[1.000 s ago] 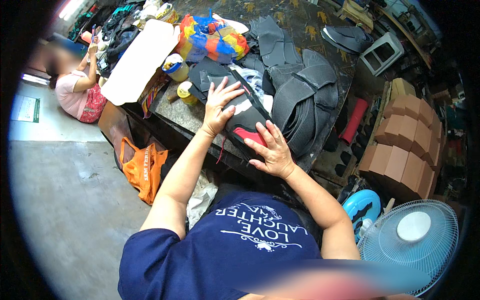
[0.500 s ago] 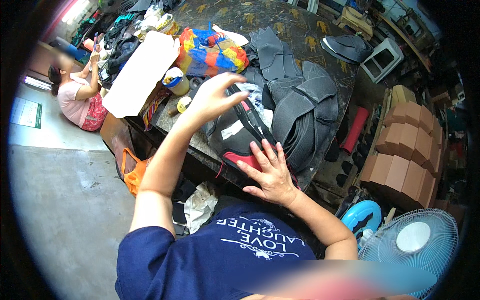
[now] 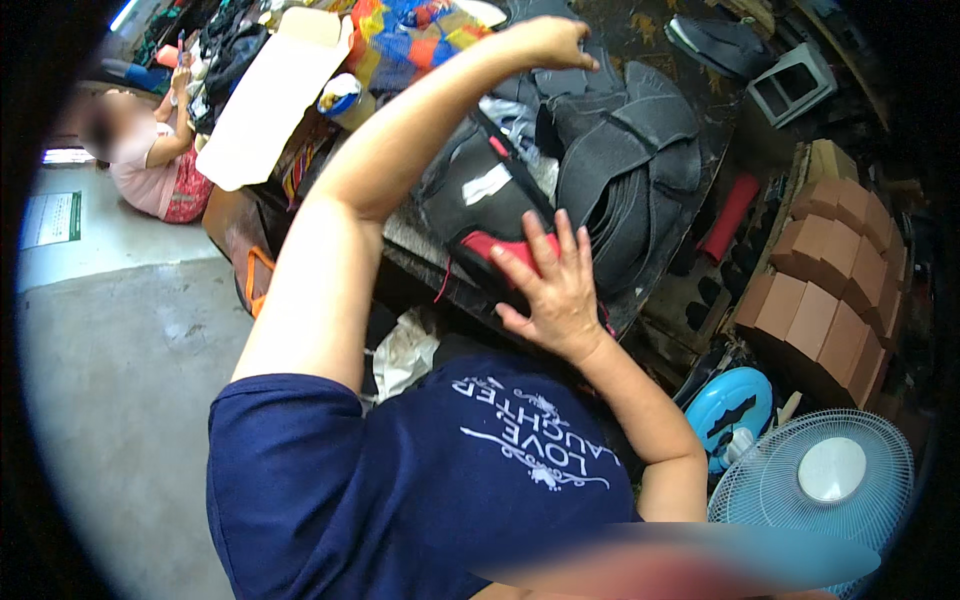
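Wearing a pink top, another person is at my far left, hands raised. Next come an orange strap beside the table, a big white sheet, a jar partly behind my arm, and a red, blue and yellow net bag. On the table in front of me lies the black piece with its red patch, just under my outstretched arm. My left hand is out over the dark grey pieces, thumb tip and fingertip apart; I can't tell whether it touches them. My right hand rests on the red patch, fingers spread, thumb held away. Beside it curves a grey stack. Further right are a red roll, a round blue thing, brown boxes and a fan.
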A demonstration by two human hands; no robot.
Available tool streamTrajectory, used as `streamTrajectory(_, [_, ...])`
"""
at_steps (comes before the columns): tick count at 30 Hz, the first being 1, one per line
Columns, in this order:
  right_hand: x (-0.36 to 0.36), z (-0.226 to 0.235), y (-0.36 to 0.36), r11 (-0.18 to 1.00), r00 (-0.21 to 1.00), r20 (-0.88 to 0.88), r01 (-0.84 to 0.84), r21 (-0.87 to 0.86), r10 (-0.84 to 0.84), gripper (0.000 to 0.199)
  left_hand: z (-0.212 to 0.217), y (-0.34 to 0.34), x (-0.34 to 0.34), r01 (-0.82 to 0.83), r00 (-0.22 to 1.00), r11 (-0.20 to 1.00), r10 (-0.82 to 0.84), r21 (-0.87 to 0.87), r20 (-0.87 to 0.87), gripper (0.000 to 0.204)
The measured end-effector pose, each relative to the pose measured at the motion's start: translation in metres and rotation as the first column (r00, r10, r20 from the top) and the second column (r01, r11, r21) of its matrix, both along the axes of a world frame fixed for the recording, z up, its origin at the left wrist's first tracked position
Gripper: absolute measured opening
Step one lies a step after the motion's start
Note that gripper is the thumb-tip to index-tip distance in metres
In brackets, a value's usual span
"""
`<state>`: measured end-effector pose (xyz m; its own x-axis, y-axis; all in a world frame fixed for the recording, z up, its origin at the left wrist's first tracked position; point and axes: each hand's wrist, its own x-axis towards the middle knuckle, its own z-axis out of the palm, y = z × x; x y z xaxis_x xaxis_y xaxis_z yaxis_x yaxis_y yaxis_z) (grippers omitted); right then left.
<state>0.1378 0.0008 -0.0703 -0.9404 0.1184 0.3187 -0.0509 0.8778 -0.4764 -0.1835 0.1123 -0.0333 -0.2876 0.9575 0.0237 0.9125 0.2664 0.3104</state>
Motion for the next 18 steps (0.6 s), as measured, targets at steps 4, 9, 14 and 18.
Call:
streamTrajectory(4, [0.005,-0.009,0.007,0.998,0.999,-0.027,0.032,-0.05,-0.033,0.083,0.034,-0.122,0.03,0.132,0.99,0.969,-0.138,0.208,0.015,0.058])
streamTrajectory(9, [0.003,-0.024,0.017,0.999,0.999,-0.044,0.026,-0.044,-0.028,0.076,-0.017,-0.205,0.077,-0.011,0.952,0.988,-0.037,0.156,0.304,0.055])
streamTrajectory(14, [0.001,-0.026,0.02,0.999,0.999,-0.024,0.035,-0.004,-0.035,0.076,-0.049,-0.201,0.075,-0.054,0.973,0.908,-0.045,0.415,0.225,0.042])
streamTrajectory(18, [0.002,-0.018,0.007,0.998,0.998,-0.017,0.06,0.02,-0.059,0.086,-0.039,-0.222,0.076,-0.132,0.977,0.775,-0.004,0.618,0.214,0.043])
